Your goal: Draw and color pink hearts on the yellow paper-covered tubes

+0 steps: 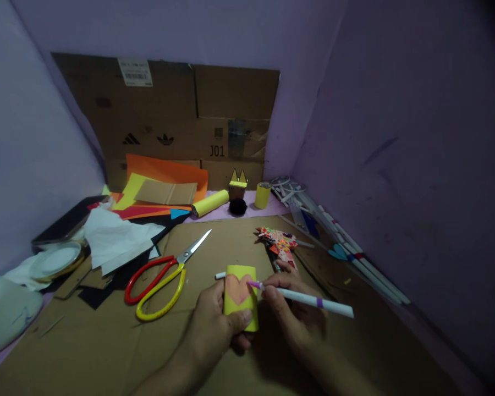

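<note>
My left hand [216, 322] is closed round a yellow paper-covered roll [241, 297], holding it upright over the cardboard sheet [107, 352]. A pink heart is drawn on the roll's front. My right hand [295, 313] pinches a white marker [309, 300] with a purple band. Its pink tip touches the heart's right edge. Another white pen end pokes out behind the roll on the left.
Scissors [160, 283] with red and yellow handles lie to the left. Patterned paper scraps [281, 243] lie ahead, and pens [355, 256] line the right wall. Coloured paper sheets [157, 192], yellow rolls [209, 203] and a flattened box [169, 121] stand at the back. White paper [115, 236] lies left.
</note>
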A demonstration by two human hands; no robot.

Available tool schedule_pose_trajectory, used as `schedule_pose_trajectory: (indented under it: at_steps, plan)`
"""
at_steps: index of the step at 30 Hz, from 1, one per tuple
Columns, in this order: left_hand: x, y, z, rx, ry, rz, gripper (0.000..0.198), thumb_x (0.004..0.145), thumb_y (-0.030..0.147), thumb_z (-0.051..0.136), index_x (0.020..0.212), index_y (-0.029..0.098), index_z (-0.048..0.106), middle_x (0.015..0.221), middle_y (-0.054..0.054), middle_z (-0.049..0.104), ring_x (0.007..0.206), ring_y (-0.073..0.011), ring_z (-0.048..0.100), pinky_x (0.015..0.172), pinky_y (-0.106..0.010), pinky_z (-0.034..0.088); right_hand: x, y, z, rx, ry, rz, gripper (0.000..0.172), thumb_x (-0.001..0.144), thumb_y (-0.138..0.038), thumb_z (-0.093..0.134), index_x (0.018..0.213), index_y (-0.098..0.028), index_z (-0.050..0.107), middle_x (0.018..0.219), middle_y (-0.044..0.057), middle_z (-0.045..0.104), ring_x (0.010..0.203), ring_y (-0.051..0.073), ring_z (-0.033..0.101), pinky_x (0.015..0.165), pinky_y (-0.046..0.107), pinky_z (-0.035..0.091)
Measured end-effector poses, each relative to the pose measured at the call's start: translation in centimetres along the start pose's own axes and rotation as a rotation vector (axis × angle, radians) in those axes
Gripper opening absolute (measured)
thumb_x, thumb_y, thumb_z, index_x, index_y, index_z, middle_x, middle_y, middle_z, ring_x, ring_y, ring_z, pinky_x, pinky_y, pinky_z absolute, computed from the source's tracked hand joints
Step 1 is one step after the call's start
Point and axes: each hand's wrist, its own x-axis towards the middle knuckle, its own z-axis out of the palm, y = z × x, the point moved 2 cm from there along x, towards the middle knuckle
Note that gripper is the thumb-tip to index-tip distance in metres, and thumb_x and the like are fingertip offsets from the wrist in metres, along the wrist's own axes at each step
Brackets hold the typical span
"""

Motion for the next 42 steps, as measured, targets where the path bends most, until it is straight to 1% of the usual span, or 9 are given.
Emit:
schedule_pose_trajectory:
  at_steps: [3,6,12,15,19,23,27,34,42]
  plan:
    - [0.1,-0.4,-0.1,-0.009,0.009,0.017,0.041,0.056,0.026,0.073,0.090,0.012,0.055,0.063,-0.001,0.060,0.042,-0.0106,0.053,0.036,-0.021,0.044,-0.1,-0.3,0.0,0.038,-0.053,-0.007,0.011,0.083,-0.017,0.054,0.076,-0.022,0.061,0.063,-0.005,0.063,0.056,0.012,0.060,0.095,0.045,0.039]
    - [0.1,-0.4,-0.2,-0.020,0.003,0.012,0.041,0.057,0.026,0.072,0.092,0.011,0.056,0.068,-0.002,0.060,0.046,-0.0108,0.053,0.038,-0.021,0.045,-0.1,-0.4,-0.3,0.051,0.027,-0.005,0.010,0.083,-0.017,0.055,0.078,-0.023,0.062,0.064,-0.004,0.063,0.059,0.014,0.061,0.090,0.041,0.043]
    - [-0.1,0.2,0.0,-0.067,0.031,-0.025,0.040,0.055,0.021,0.071,0.090,0.011,0.055,0.067,-0.001,0.059,0.049,-0.0121,0.055,0.041,-0.022,0.047,-0.1,0.4,-0.1,0.160,0.158,0.199,0.014,0.088,-0.023,0.051,0.094,-0.023,0.063,0.071,0.002,0.068,0.060,0.015,0.061,0.052,0.025,0.048]
    - [-0.2,0.4,0.1,-0.079,0.014,-0.014,0.042,0.057,0.023,0.072,0.094,0.010,0.055,0.069,-0.003,0.061,0.050,-0.0117,0.056,0.042,-0.022,0.047,0.1,0.5,0.5,0.197,0.136,0.311,0.015,0.086,-0.026,0.051,0.097,-0.022,0.062,0.077,0.003,0.070,0.063,0.015,0.062,0.057,0.025,0.050]
    - [-0.5,0.8,0.2,-0.114,-0.016,0.014,0.052,0.058,0.025,0.073,0.104,0.011,0.054,0.074,-0.003,0.062,0.055,-0.0125,0.057,0.042,-0.021,0.048,0.4,0.1,1.1,0.217,-0.035,0.392,0.014,0.078,-0.027,0.060,0.091,-0.021,0.060,0.084,0.003,0.069,0.071,0.017,0.063,0.061,0.025,0.051]
    - [-0.3,0.5,0.2,-0.108,-0.033,0.010,0.046,0.059,0.026,0.074,0.097,0.010,0.054,0.068,-0.003,0.061,0.049,-0.0116,0.056,0.041,-0.021,0.047,0.6,0.3,0.6,0.311,0.072,0.437,0.021,0.082,-0.035,0.056,0.094,-0.019,0.061,0.087,0.006,0.070,0.075,0.020,0.065,0.067,0.031,0.053]
    - [0.0,-0.1,0.1,-0.071,-0.020,0.013,0.041,0.060,0.026,0.073,0.093,0.010,0.053,0.065,-0.002,0.060,0.045,-0.0106,0.054,0.039,-0.020,0.045,0.6,0.3,-0.6,0.333,0.176,0.383,0.032,0.087,-0.044,0.049,0.100,-0.020,0.067,0.074,0.005,0.072,0.059,0.016,0.064,0.058,0.027,0.053]
    - [-0.2,0.1,0.2,-0.015,-0.013,0.029,0.042,0.061,0.023,0.071,0.098,0.011,0.055,0.074,-0.003,0.059,0.054,-0.0114,0.055,0.043,-0.020,0.048,0.1,-0.5,-1.0,0.089,0.078,0.252,0.024,0.088,-0.034,0.052,0.074,-0.021,0.066,0.056,-0.002,0.059,0.049,0.011,0.055,0.045,0.019,0.042]
    - [-0.3,0.5,0.3,0.007,-0.006,0.032,0.041,0.060,0.024,0.071,0.097,0.011,0.057,0.077,-0.005,0.060,0.059,-0.0135,0.056,0.045,-0.021,0.049,0.2,-0.6,-0.6,0.005,0.012,0.163,0.020,0.088,-0.026,0.051,0.073,-0.021,0.064,0.062,-0.001,0.063,0.054,0.012,0.059,0.050,0.020,0.044]
